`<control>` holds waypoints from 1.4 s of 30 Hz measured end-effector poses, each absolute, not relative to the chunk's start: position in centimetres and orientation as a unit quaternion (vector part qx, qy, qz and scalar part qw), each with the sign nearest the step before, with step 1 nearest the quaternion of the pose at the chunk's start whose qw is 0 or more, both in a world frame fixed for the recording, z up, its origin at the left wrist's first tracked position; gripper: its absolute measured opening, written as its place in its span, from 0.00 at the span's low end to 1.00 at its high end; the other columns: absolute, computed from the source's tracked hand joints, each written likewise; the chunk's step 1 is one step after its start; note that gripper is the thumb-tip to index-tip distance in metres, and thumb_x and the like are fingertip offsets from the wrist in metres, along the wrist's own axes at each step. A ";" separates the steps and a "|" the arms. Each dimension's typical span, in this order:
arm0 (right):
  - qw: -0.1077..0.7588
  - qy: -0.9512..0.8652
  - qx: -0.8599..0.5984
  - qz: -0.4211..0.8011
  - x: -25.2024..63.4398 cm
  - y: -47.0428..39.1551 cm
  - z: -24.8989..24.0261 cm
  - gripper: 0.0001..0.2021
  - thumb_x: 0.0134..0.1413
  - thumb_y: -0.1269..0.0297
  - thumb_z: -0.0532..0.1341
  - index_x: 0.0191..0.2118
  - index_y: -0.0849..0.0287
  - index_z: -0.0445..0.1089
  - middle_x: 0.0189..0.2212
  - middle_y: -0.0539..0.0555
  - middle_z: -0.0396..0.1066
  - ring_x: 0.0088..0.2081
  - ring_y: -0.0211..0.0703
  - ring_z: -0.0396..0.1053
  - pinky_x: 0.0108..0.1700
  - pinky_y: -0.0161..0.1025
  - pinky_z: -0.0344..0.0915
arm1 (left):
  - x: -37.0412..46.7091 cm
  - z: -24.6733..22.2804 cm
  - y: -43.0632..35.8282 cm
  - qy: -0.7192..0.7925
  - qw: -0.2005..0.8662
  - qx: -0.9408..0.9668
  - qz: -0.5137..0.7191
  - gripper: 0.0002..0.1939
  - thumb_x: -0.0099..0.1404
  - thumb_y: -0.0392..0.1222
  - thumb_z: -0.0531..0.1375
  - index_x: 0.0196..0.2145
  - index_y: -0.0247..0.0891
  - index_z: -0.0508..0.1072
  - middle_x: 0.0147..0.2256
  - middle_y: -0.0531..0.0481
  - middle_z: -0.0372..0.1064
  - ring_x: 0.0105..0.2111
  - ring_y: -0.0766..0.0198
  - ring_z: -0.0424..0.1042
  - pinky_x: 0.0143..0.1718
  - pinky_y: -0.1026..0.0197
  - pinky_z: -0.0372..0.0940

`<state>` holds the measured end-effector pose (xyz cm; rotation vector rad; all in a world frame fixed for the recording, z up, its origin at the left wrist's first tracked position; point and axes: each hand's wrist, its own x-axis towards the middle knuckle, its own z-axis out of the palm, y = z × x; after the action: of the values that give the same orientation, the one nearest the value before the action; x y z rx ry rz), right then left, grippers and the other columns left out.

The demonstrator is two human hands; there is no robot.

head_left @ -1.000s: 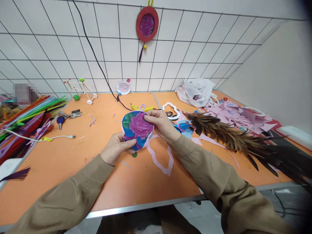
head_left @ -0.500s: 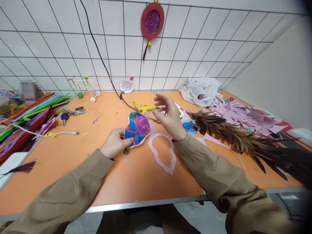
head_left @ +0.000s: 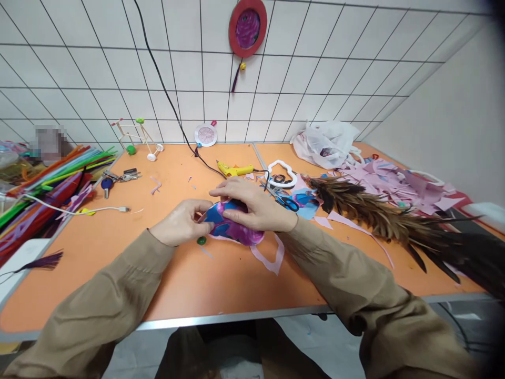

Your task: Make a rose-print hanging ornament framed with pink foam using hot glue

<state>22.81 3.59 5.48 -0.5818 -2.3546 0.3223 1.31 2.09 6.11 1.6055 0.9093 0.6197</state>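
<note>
My left hand pinches one end of a flower-printed cutout, blue and purple with a pale edge, held just over the table. Across its upper side lies my right hand, thumb on the printed face and fingers at the far edge, hiding part of the print. Under and beside the cutout, a pink paper outline rests on the table, partly covered. A small green bead sits below my left fingers. Beyond my hands is a yellow glue gun.
Scissors and a white wavy frame lie right of the glue gun. Brown feathers, pink scraps and a plastic bag occupy the right. Keys, a cable and colourful pipe cleaners are left.
My right hand has come down and left from the air onto the cutout. The cutout has turned, its flower end now towards the right, and covers part of the pink outline.
</note>
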 end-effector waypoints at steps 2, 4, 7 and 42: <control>0.349 -0.893 -0.249 0.138 22.9 3.4 5.8 0.15 0.60 0.63 0.60 0.51 0.61 0.72 0.41 0.60 0.76 0.43 0.48 0.71 0.48 0.48 0.69 | 0.8 6.5 2.5 0.387 0.573 0.662 0.288 0.07 0.46 0.35 0.69 0.26 0.35 0.76 0.21 0.54 0.69 0.22 0.68 0.65 0.24 0.65 0.61; 0.351 -0.874 -0.284 0.178 22.9 3.2 6.1 0.15 0.58 0.67 0.61 0.50 0.60 0.73 0.43 0.59 0.77 0.42 0.46 0.73 0.45 0.44 0.69 | 0.4 6.6 2.8 0.385 0.586 0.636 0.322 0.14 0.44 0.36 0.71 0.32 0.35 0.79 0.25 0.51 0.74 0.24 0.65 0.70 0.26 0.64 0.64; 0.347 -0.844 -0.327 0.246 22.8 2.8 6.5 0.16 0.55 0.68 0.63 0.50 0.59 0.74 0.43 0.56 0.78 0.41 0.44 0.74 0.43 0.40 0.69 | 0.0 6.4 3.2 0.379 0.604 0.597 0.367 0.21 0.42 0.34 0.73 0.37 0.37 0.80 0.32 0.47 0.79 0.31 0.61 0.76 0.30 0.63 0.68; 0.434 -0.750 -0.403 0.296 22.1 3.4 5.2 0.12 0.53 0.59 0.61 0.23 0.60 0.69 0.21 0.50 0.70 0.26 0.37 0.65 0.32 0.36 0.61 | 0.0 5.7 1.6 0.528 0.377 0.687 0.327 0.28 0.57 0.64 0.61 0.16 0.37 0.73 0.17 0.47 0.69 0.21 0.61 0.68 0.28 0.58 0.63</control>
<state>22.05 3.44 5.20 -1.0047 -1.8670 0.7361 0.04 1.64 5.70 1.7567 1.3496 0.8360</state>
